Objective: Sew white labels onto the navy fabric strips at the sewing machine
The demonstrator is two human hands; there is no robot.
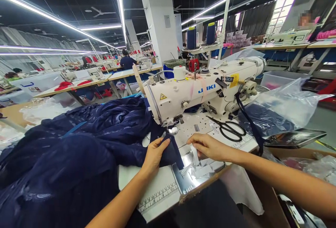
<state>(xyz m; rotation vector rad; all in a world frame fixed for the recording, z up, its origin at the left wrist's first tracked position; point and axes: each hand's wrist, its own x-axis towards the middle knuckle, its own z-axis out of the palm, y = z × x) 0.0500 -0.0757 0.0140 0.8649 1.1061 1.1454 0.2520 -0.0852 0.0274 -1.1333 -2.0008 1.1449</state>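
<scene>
A white sewing machine (194,88) stands on the worktable. My left hand (155,152) pinches the edge of dark navy fabric (169,154) just in front of the needle area. The rest of the navy fabric (86,151) lies in a large heap to the left. My right hand (206,145) is closed on a small white label (194,155), above several loose white labels (203,170) on the metal plate (187,184) at the table's front edge.
Black scissors (232,130) lie on the machine bed right of the needle. A clear plastic bag (283,105) with dark contents sits at the right, beside a dark tablet (296,138). A measuring scale (159,198) runs along the table front. Other people work farther back.
</scene>
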